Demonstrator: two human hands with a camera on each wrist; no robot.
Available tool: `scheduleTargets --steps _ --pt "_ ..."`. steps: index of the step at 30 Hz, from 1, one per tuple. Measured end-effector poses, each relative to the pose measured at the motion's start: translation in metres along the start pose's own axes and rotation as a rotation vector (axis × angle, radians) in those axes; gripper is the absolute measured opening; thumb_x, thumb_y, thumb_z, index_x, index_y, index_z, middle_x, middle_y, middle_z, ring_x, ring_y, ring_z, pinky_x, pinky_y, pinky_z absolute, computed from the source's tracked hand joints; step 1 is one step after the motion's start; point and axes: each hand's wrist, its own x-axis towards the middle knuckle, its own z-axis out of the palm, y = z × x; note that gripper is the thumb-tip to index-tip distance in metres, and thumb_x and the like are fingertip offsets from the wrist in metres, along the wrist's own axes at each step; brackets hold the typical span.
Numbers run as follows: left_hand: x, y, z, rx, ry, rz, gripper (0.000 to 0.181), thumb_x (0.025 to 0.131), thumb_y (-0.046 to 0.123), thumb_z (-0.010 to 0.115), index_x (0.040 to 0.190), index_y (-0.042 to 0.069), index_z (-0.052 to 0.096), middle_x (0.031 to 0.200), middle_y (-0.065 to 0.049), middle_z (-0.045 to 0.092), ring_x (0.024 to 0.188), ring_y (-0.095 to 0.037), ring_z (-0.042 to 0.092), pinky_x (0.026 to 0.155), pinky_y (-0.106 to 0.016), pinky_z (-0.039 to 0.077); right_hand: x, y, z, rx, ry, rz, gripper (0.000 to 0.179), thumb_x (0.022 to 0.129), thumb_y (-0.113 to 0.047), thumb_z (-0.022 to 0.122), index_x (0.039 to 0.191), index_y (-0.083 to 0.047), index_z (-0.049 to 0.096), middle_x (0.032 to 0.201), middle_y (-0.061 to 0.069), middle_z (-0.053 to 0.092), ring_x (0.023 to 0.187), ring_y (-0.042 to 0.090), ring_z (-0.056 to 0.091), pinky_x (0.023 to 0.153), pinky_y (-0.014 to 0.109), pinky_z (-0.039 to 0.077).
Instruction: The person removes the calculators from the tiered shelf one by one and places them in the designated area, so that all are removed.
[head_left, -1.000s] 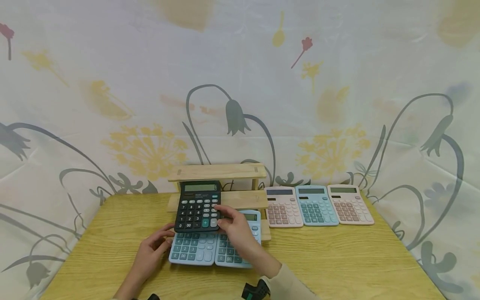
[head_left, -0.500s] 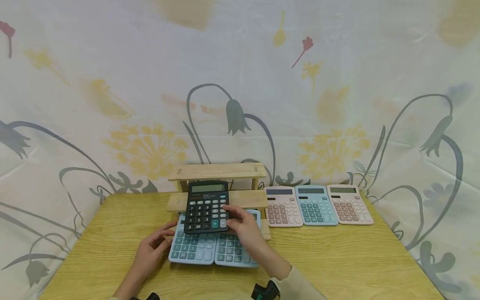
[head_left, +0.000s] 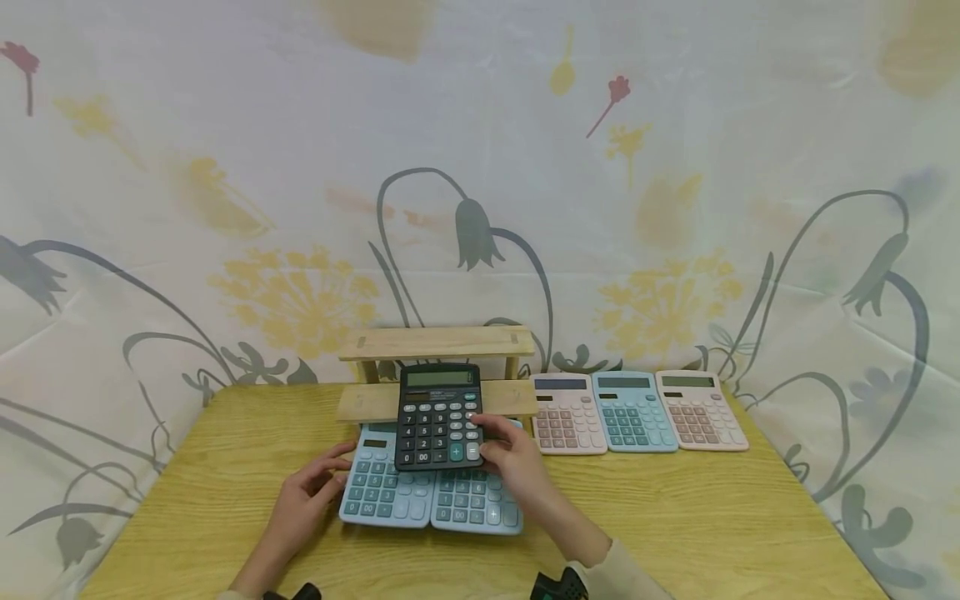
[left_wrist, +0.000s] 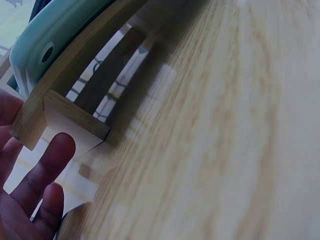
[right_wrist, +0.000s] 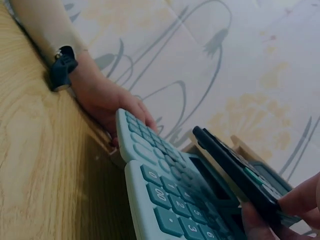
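Observation:
My right hand (head_left: 517,467) pinches the right edge of a black calculator (head_left: 438,417) between thumb and fingers. In the right wrist view the black calculator (right_wrist: 240,170) is tilted above the light-blue ones, with a gap between. Two light-blue calculators, a left one (head_left: 386,500) and a right one (head_left: 480,508), lie side by side on the lowest tier of a stepped wooden stand (head_left: 435,340). My left hand (head_left: 303,500) is at that tier's left end. In the left wrist view, one finger meets the stand's wooden end (left_wrist: 32,122); the lower fingers hang loose beneath.
To the right of the stand, a pink calculator (head_left: 566,417), a blue calculator (head_left: 633,412) and another pink calculator (head_left: 701,412) are lined up on the yellow wood-grain table (head_left: 660,508). A flower-patterned cloth (head_left: 300,167) forms the backdrop behind the table.
My right hand has carried the black calculator to the right, from the stand's left side to in front of its middle tier. The left hand stays in place.

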Motion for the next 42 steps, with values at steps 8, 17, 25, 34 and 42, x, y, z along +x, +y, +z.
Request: scheduleTargets --steps 8,17,25,34,42 --pt "0.0 0.0 0.0 -0.014 0.004 0.018 0.011 0.095 0.0 0.063 0.104 0.003 0.07 0.133 -0.016 0.062 0.113 -0.004 0.06 0.079 -0.018 0.049 -0.001 -0.002 -0.016 -0.063 0.044 0.021 0.041 0.093 0.005 0.048 0.133 0.001 0.057 0.135 0.02 0.052 0.11 0.025 0.057 0.087 0.036 0.054" --pt "0.0 0.001 0.0 -0.003 -0.005 -0.006 0.012 0.096 0.003 0.063 0.104 0.006 0.071 0.135 -0.013 0.061 0.115 -0.002 0.058 0.08 -0.018 0.049 -0.005 -0.004 -0.034 -0.066 0.114 0.039 0.04 0.092 0.006 0.048 0.13 0.0 0.06 0.136 0.019 0.054 0.111 0.027 0.059 0.089 0.037 0.053" --pt "0.0 0.001 0.0 -0.008 -0.006 -0.007 0.012 0.097 0.002 0.062 0.104 0.005 0.07 0.135 -0.014 0.061 0.116 -0.001 0.057 0.081 -0.017 0.048 -0.009 -0.002 -0.051 -0.059 0.152 0.041 0.041 0.091 0.008 0.048 0.128 0.001 0.061 0.134 0.018 0.056 0.107 0.025 0.06 0.085 0.036 0.054" --pt "0.001 0.0 0.0 -0.011 -0.008 0.005 0.012 0.097 0.002 0.062 0.104 0.005 0.071 0.135 -0.013 0.061 0.119 0.002 0.054 0.082 -0.016 0.048 -0.014 -0.005 -0.07 -0.088 0.169 0.046 0.041 0.091 0.007 0.047 0.129 0.001 0.061 0.141 0.016 0.051 0.11 0.026 0.058 0.085 0.032 0.054" --pt "0.0 0.0 0.0 -0.025 -0.011 0.002 0.012 0.097 0.002 0.062 0.105 0.005 0.071 0.136 -0.014 0.06 0.119 0.001 0.054 0.082 -0.017 0.048 -0.02 -0.006 -0.087 -0.092 0.176 0.048 0.041 0.092 0.008 0.044 0.13 0.004 0.059 0.14 0.019 0.051 0.108 0.024 0.058 0.084 0.03 0.054"
